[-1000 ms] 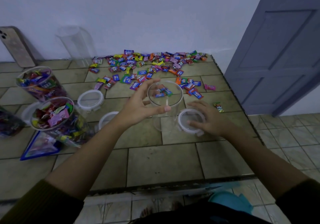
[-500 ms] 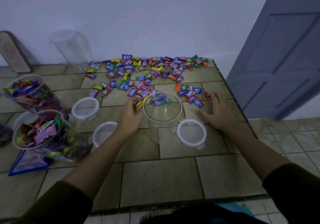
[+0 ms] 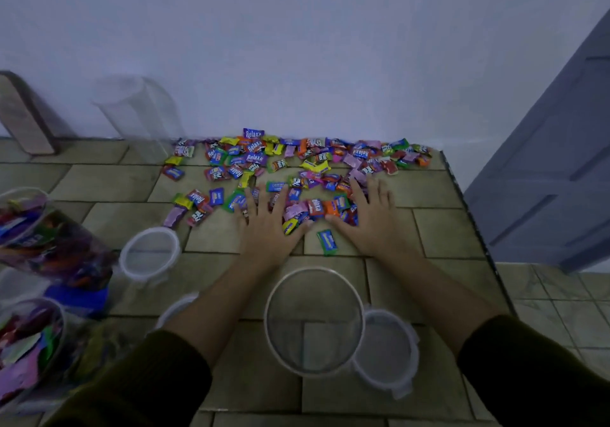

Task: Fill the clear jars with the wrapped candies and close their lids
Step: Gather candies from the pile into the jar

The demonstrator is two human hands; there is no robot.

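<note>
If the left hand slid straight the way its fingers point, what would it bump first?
Most likely the wrapped candies right at the fingertips of the left hand; farther back stands the wall.

Free tile btw the candy heap (image 3: 297,159) & the empty jar (image 3: 313,270) in front of it; just one green candy (image 3: 326,242) lies there. Jar mouth faces up, w/ the forearms (image 3: 211,304) passing on each side. R of it the near lid (image 3: 389,354) sits tight against it, then bare tile to the counter edge (image 3: 482,245). L side is crowded: L lid (image 3: 150,253), a half-hidden lid (image 3: 175,308) under the L forearm, filled jars (image 3: 49,245). The wall (image 3: 297,47) shuts off the back, w/ the far jar (image 3: 138,113) standing at it, L of the heap.
</note>
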